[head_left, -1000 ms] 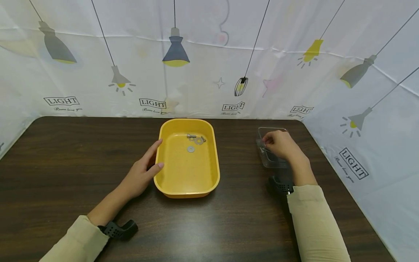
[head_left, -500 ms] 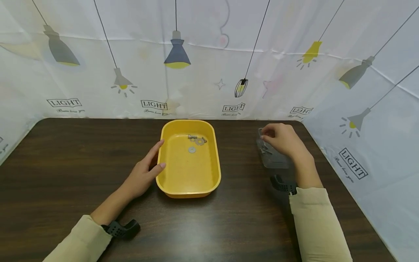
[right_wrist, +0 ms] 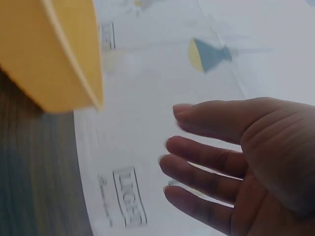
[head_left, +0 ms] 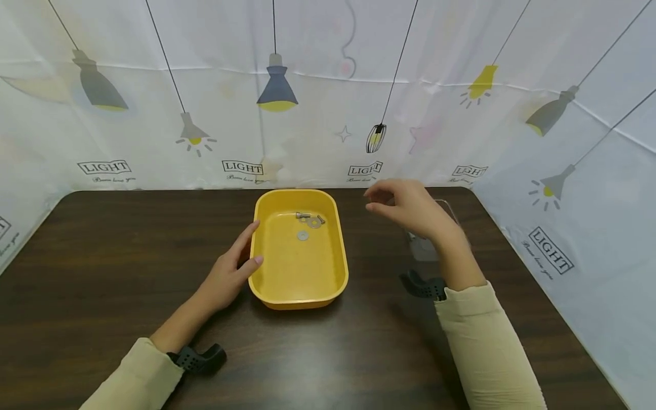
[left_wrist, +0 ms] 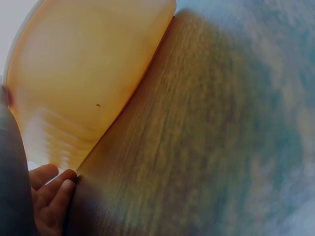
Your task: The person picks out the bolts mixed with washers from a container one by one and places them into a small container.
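Observation:
A yellow plastic tray (head_left: 299, 279) stands on the table. Inside, toward its far end, lie a socket-head bolt (head_left: 303, 215), a large washer (head_left: 314, 223), a smaller bolt (head_left: 321, 219) and another washer (head_left: 303, 235). My left hand (head_left: 225, 279) rests against the tray's left side, thumb and index fingertips at the rim; in the left wrist view its other fingers (left_wrist: 51, 196) lie by the outer wall. My right hand (head_left: 410, 206) hovers in the air right of the tray. Its thumb and fingers (right_wrist: 204, 174) are apart, with nothing seen between them.
A clear plastic box (head_left: 424, 250) stands at the right, partly hidden beneath the right hand and forearm. The dark wooden table (head_left: 128, 267) meets a white curtain (head_left: 312, 142) printed with lamps at its back and right edges.
My right hand has come up out of the clear box and moved left toward the tray. The left hand stays at the tray's side; the view has shifted slightly.

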Available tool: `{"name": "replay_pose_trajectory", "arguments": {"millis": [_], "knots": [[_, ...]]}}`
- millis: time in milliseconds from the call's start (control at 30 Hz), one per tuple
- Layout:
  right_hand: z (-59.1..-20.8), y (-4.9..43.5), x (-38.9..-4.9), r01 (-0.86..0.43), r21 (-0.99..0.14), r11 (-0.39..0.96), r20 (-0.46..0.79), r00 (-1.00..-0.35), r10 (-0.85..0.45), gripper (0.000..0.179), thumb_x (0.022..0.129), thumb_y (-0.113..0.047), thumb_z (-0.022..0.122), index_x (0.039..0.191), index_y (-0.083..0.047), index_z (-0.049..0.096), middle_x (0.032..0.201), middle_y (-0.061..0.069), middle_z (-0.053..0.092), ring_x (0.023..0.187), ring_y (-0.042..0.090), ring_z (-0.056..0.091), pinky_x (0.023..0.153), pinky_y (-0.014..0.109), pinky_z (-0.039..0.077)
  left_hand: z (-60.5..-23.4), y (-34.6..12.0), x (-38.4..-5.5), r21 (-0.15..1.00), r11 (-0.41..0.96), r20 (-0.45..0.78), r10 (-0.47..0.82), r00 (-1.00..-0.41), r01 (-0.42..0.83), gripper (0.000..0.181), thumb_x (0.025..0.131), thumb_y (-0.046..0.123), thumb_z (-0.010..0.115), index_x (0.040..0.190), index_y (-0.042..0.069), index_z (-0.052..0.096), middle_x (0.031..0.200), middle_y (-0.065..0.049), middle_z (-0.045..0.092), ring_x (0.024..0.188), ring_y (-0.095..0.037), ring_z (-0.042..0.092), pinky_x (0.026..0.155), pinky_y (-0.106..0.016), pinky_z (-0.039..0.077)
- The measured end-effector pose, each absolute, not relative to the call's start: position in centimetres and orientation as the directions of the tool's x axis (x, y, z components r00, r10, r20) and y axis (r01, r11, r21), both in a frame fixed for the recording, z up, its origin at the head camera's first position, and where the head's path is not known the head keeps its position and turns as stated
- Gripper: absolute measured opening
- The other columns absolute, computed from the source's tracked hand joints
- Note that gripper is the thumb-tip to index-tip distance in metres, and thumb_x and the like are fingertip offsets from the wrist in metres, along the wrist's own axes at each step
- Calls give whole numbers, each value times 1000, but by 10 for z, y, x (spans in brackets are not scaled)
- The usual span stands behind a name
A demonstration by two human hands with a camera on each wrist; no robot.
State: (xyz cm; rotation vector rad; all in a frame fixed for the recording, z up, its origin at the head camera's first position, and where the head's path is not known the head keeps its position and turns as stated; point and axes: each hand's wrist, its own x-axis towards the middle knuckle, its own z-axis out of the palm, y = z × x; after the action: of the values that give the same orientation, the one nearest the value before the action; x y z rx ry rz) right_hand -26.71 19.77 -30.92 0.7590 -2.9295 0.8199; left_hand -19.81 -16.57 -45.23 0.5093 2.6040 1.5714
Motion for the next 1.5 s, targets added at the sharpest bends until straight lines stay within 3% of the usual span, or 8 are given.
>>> {"name": "replay_pose_trajectory", "arguments": {"millis": [167, 633, 933, 1267, 1500], "knots": [[-297, 166, -272, -514, -458, 725, 116, -843, -525, 34, 94, -21, 71, 127, -12, 67, 108, 6, 73, 98, 21, 69, 89, 41, 56, -451, -167, -199, 863, 436, 123, 308, -943, 255, 67, 107, 33, 48, 164, 32, 13, 164, -11, 34, 143, -32, 46, 110, -56, 44], [-307, 87, -299, -554, -426, 715, -53, -774, -631, 32, 96, -18, 68, 126, -7, 69, 115, 10, 74, 106, 22, 69, 92, 35, 57, -450, -166, -198, 867, 421, 131, 321, -938, 265, 68, 107, 35, 48, 164, 30, 12, 162, -13, 39, 142, -33, 47, 111, -55, 44], [-336, 65, -319, -512, -369, 776, -112, -804, -584, 31, 94, -17, 71, 121, -4, 71, 112, 10, 72, 103, 23, 64, 95, 36, 55, -450, -166, -197, 869, 420, 129, 317, -940, 261, 68, 106, 37, 48, 164, 32, 12, 160, -13, 40, 142, -32, 48, 110, -55, 45], [-360, 50, -326, -461, -233, 856, -218, -833, -508, 29, 97, -16, 66, 124, -8, 69, 112, 8, 68, 92, 22, 61, 87, 35, 56, -451, -166, -198, 874, 405, 141, 316, -938, 268, 68, 107, 34, 49, 164, 30, 13, 160, -14, 40, 141, -32, 49, 108, -54, 47], [-372, 46, -331, -529, -160, 834, -155, -821, -550, 14, 96, -12, 64, 105, -7, 74, 93, 6, 66, 82, 19, 53, 79, 31, 46, -451, -166, -199, 872, 408, 143, 319, -937, 272, 68, 106, 36, 49, 164, 30, 14, 159, -13, 42, 141, -31, 50, 108, -53, 48]]}}
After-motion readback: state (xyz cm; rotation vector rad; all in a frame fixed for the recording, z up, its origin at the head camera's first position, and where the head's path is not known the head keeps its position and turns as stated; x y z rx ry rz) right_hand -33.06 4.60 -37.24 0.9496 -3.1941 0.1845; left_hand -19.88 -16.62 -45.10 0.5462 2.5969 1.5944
